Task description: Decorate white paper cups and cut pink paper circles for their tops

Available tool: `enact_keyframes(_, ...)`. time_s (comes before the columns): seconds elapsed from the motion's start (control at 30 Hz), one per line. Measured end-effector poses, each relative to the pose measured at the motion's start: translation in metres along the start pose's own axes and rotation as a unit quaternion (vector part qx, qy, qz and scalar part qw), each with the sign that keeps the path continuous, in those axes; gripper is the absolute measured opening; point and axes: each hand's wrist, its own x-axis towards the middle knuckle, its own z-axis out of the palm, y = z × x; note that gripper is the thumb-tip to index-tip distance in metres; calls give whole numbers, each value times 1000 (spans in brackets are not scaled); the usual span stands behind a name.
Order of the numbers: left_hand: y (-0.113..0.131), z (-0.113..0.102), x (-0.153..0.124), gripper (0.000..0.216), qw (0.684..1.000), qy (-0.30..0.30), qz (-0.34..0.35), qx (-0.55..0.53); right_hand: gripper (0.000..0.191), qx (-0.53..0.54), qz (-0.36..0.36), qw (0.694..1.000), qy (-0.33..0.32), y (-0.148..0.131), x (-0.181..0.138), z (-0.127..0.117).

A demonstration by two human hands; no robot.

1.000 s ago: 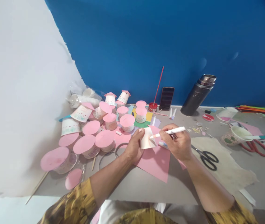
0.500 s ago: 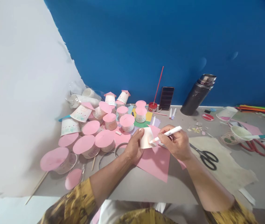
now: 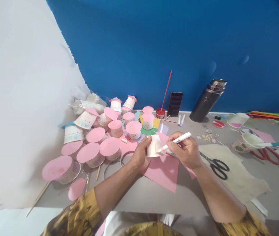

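A white paper cup [image 3: 153, 146], turned upside down, is gripped in my left hand [image 3: 141, 154], thumb on its near side. On the cup's face a faint peach-coloured arch-like line shows. My right hand [image 3: 185, 150] pinches a white marker pen [image 3: 176, 141], its peach tip touching or very close to the cup's side. Beneath both hands lies a sheet of pink paper [image 3: 164, 173]. To the left stand several decorated paper cups with pink paper discs [image 3: 110, 146] on top.
Black-handled scissors [image 3: 219, 167] rest on a cream cloth-like sheet [image 3: 242, 177] at right. A dark flask [image 3: 207, 101], a phone [image 3: 175, 104] and a red pot with a stick [image 3: 160, 113] stand by the blue wall. Farther right are red-handled scissors [image 3: 273, 156] and a patterned cup [image 3: 246, 143].
The peach line on the cup looks slightly longer and clearer. Both hands keep nearly the same place, with the marker pen still at the cup.
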Motion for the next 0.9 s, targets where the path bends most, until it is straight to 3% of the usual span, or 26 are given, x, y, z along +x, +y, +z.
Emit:
enact_keyframes(0.1, 0, 1, 0, 24, 1000, 11, 0, 0, 21, 40, 19, 999, -25, 1, -1, -1)
enact_keyframes(0.33, 9, 5, -2, 21, 998, 33, -40, -26, 24, 122, 65, 989, 42, 6, 2, -3)
enact_keyframes(0.47, 21, 3, -3, 35, 993, -8, -107, -48, 23, 70, 40, 987, 140, 6, 6, -3)
enact_keyframes(0.57, 26, 1, -4, 47, 990, -61, -115, -49, 23, 2, 21, 982, 190, 5, 10, -5)
enact_keyframes(0.73, 24, -1, -7, 51, 986, -123, -106, -23, 23, -55, -2, 981, 186, 5, 11, -6)
enact_keyframes(0.9, 22, -5, -8, 51, 983, -121, -137, 0, 21, -69, -9, 984, 162, 7, 9, -4)
